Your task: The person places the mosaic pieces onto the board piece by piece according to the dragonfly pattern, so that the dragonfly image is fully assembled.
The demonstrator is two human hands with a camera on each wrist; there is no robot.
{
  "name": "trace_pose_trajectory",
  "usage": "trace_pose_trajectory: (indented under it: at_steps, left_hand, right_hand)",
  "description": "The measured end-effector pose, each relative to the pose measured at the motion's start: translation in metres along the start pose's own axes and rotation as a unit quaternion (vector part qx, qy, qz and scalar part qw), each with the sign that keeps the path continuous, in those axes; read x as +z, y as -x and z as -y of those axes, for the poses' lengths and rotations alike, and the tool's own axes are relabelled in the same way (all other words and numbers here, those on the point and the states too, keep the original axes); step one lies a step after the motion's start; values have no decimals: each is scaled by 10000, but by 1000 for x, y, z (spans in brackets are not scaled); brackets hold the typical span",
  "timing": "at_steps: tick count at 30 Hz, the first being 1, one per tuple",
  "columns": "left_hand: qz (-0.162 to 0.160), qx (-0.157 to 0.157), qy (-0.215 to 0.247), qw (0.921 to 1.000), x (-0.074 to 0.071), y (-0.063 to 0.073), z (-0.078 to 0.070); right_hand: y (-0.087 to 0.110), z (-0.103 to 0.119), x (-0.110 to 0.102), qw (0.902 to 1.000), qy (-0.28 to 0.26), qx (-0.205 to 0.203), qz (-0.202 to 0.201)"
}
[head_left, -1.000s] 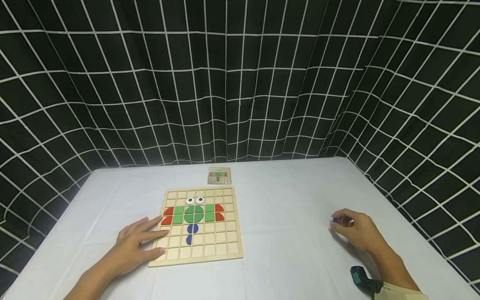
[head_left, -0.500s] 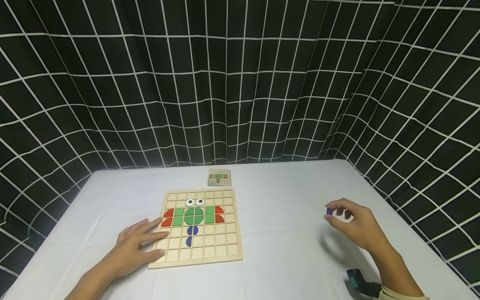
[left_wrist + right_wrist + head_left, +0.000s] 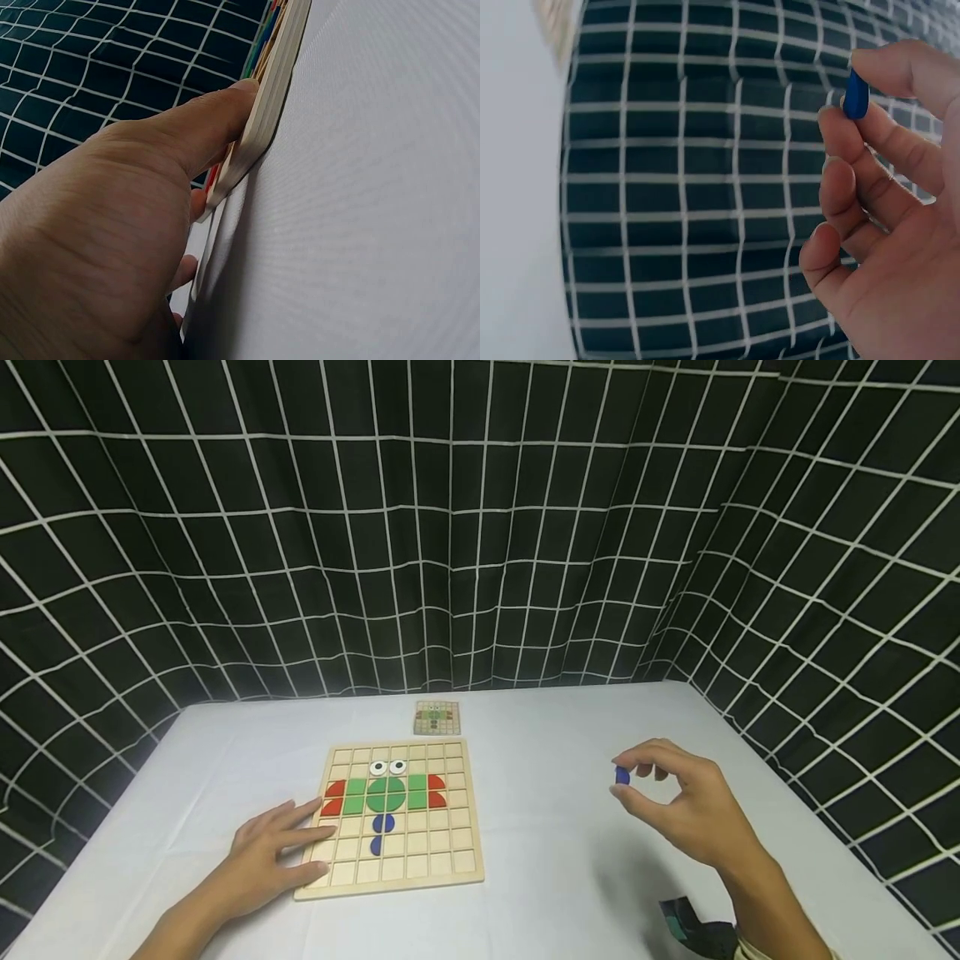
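Note:
My right hand [image 3: 678, 789] pinches a small blue half-round piece [image 3: 622, 775] between thumb and index finger, up above the white cloth. In the right wrist view the blue piece [image 3: 856, 95] shows edge-on, the other fingers curling below it. At the left edge of a wooden grid board [image 3: 435, 865], my left hand [image 3: 262, 857] lies with fingers spread and tips on the board. Red, green and blue pieces and two eye discs [image 3: 387, 767] sit in the board's cells. Below a blue pair [image 3: 384, 823], a lone blue half-round [image 3: 377, 846] has bare wood to its right.
Behind the board lies a small card [image 3: 437, 717] printed with a similar coloured pattern on a grid. White cloth [image 3: 540, 827] covers the table. A black curtain with white grid lines [image 3: 480, 527] surrounds the back and sides.
My right hand has lifted the blue half-round piece off the cloth and carried it to the left. The left hand keeps its place on the board.

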State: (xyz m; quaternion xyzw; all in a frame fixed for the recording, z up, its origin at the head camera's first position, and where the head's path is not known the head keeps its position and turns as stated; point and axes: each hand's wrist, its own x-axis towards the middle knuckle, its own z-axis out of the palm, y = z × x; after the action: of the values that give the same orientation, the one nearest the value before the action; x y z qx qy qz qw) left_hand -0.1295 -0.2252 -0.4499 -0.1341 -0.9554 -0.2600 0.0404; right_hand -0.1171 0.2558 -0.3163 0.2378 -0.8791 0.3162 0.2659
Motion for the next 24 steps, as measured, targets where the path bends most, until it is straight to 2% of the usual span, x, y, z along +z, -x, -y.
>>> trace_pose_trajectory:
  at_steps: [6, 17, 24]
  left_hand:
    - [-8, 44, -43, 10000, 0, 1, 1]
    - [23, -57, -25, 10000, -1, 1, 2]
    - [-2, -31, 41, 10000, 1, 0, 2]
  right_hand:
    - [-11, 23, 15, 9971, -573, -502, 43]
    - [-31, 56, 61, 9924, -1110, -348, 404]
    - [-40, 68, 97, 9874, -1437, -344, 559]
